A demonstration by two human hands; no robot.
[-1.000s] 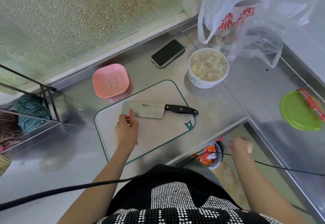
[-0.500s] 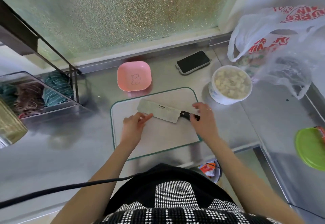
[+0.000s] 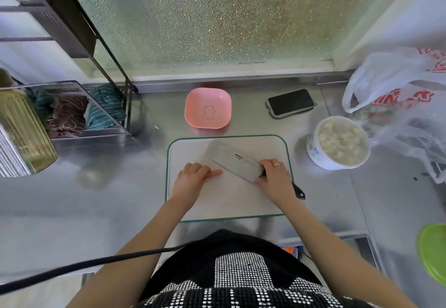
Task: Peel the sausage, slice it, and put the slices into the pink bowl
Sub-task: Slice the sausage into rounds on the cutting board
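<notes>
A white cutting board [image 3: 226, 211] with a green rim lies on the steel counter in front of me. My left hand [image 3: 190, 178] rests on its left part, closed on a short pinkish sausage [image 3: 215, 173] whose tip points at the blade. My right hand [image 3: 275, 175] grips the black handle of a cleaver [image 3: 234, 161]. The cleaver's blade lies flat and diagonal on the board, its lower corner close to the sausage tip. The pink bowl [image 3: 208, 108], with a bear drawing inside, stands empty just behind the board.
A black phone [image 3: 290, 102] lies behind the board at the right. A white tub of pale food [image 3: 337, 142] and a plastic bag [image 3: 398, 90] stand further right, a green lid [image 3: 434, 252] at the right edge. A wire rack with cloths [image 3: 72, 109] is at the left.
My right hand rose from below the counter edge and took hold of the cleaver's handle. The blade has turned diagonal. My left hand stays on the board with the sausage.
</notes>
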